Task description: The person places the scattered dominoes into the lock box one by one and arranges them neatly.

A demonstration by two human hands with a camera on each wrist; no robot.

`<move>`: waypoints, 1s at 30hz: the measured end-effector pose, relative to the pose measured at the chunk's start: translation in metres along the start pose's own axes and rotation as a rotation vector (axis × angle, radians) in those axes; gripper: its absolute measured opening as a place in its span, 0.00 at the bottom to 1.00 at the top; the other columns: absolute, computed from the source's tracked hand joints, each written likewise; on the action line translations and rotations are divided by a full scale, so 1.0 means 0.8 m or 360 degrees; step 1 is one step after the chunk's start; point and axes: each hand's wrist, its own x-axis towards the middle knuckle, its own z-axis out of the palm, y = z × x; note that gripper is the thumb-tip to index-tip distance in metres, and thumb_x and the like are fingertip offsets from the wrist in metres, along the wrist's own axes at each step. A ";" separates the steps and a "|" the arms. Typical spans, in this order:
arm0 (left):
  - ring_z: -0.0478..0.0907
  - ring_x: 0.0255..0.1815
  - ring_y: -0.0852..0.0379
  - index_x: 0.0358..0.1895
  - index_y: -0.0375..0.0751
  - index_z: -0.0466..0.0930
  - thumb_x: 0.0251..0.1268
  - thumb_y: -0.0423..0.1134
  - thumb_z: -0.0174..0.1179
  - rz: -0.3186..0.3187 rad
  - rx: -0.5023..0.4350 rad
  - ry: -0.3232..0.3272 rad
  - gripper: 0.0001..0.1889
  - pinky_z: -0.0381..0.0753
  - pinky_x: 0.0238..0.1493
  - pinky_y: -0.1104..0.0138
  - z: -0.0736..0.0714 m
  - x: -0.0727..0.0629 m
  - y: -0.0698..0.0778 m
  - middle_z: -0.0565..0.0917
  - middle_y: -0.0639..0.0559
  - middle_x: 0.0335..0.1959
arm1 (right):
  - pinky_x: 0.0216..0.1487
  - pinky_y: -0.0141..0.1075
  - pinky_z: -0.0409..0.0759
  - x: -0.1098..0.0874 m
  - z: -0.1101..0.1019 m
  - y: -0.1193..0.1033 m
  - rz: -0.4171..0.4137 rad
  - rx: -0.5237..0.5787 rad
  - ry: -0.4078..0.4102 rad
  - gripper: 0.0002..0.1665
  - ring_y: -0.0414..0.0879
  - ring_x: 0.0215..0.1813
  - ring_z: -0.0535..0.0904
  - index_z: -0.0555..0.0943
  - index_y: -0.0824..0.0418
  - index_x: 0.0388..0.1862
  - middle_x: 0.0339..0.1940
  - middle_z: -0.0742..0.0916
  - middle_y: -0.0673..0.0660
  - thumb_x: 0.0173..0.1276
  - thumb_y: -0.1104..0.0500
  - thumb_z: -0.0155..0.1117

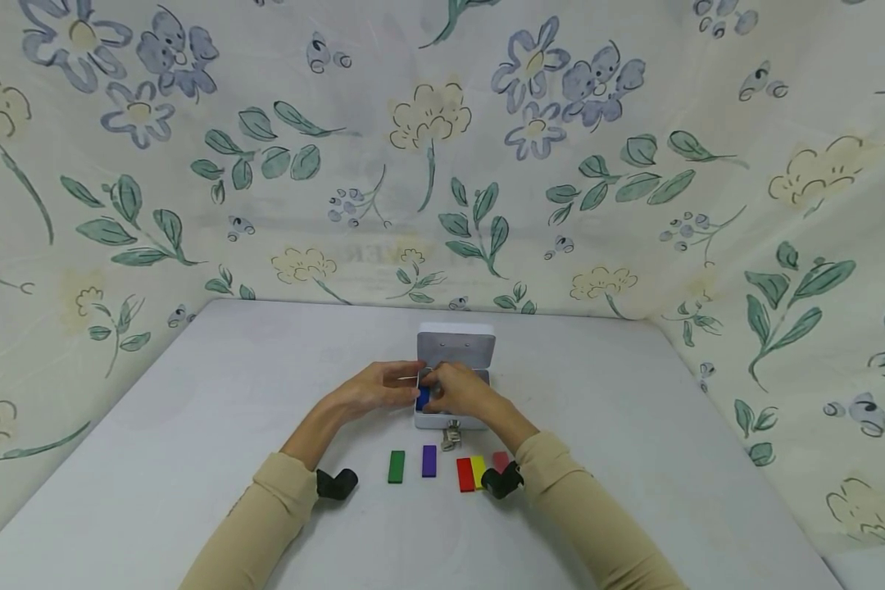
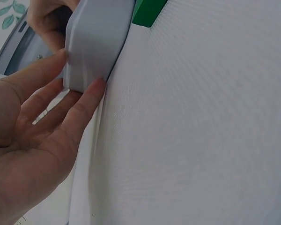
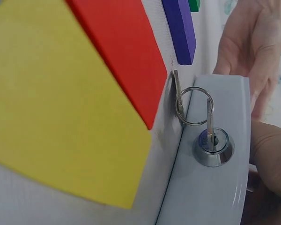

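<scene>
A small light-grey metal cash box (image 1: 433, 421) stands on the table with its lid (image 1: 457, 350) raised. My left hand (image 1: 372, 387) steadies the box's left side; in the left wrist view its thumb lies at the rim and its extended fingers touch the wall (image 2: 96, 47). My right hand (image 1: 457, 389) reaches inside from the right, thumb and fingers at a blue block (image 1: 423, 399) by the left wall. Its fingertips are partly hidden. On the box front, a key (image 3: 210, 122) sits in the lock (image 3: 214, 147), with another key on its ring (image 3: 195, 124).
Before the box lie a green block (image 1: 396, 467), a purple block (image 1: 429, 461), a red block (image 1: 465, 474), a yellow block (image 1: 478, 471) and a pink block (image 1: 501, 461). The right wrist camera (image 1: 503, 481) overlaps some. Floral cloth (image 1: 428, 205) hangs behind the white table (image 1: 302, 344).
</scene>
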 end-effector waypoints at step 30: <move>0.63 0.75 0.41 0.75 0.48 0.61 0.67 0.38 0.62 -0.0066 0.0014 0.0009 0.34 0.71 0.69 0.52 0.001 0.000 0.002 0.63 0.43 0.76 | 0.43 0.29 0.83 -0.018 -0.020 0.005 -0.0042 0.0111 0.0019 0.28 0.42 0.40 0.81 0.82 0.62 0.59 0.55 0.86 0.57 0.60 0.56 0.74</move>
